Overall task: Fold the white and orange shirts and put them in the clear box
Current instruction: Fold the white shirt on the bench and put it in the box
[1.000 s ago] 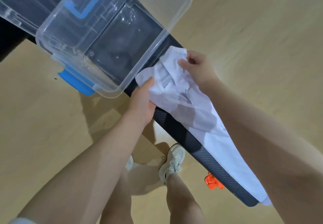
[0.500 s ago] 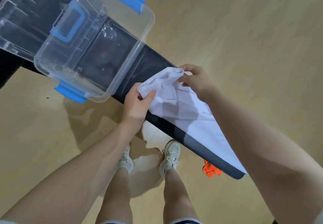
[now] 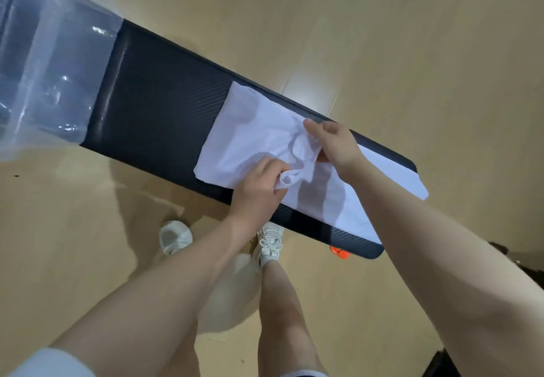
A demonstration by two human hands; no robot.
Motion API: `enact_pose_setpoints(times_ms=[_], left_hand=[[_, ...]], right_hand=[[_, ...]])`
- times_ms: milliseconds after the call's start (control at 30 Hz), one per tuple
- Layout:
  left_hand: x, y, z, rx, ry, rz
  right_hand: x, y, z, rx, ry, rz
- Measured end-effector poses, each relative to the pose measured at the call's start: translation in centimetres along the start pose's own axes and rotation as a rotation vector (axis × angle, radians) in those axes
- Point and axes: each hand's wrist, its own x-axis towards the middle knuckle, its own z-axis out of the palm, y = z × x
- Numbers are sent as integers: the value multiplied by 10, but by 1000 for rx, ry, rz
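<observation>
Since a second ago the white shirt (image 3: 259, 138) has been drawn away from the clear box (image 3: 50, 64), which now sits blurred well beyond the hands. The left hand (image 3: 259, 191) and right hand (image 3: 332, 147) each pinch bunched fabric mid-shirt. It lies along the black bench (image 3: 159, 111), one end ahead of the hands, the other behind the right wrist.

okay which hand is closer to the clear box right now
Left. The left hand grips the white shirt at the bench's near edge, on the side toward the clear box. The right hand holds the shirt farther along, away from the box.
</observation>
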Motion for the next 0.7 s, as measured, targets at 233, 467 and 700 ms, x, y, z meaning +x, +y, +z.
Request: enact_pose_setpoints(times_ms=[233,467,700], left_hand=[[4,20,29,214,-30,202],[8,16,25,433,-209,229],[43,-27,1,811,-228,243]], right_hand=[[0,25,-19,341,3,72],[-10,38,-16,-470,322,-216],[-24,80,78,-925,435,-644]])
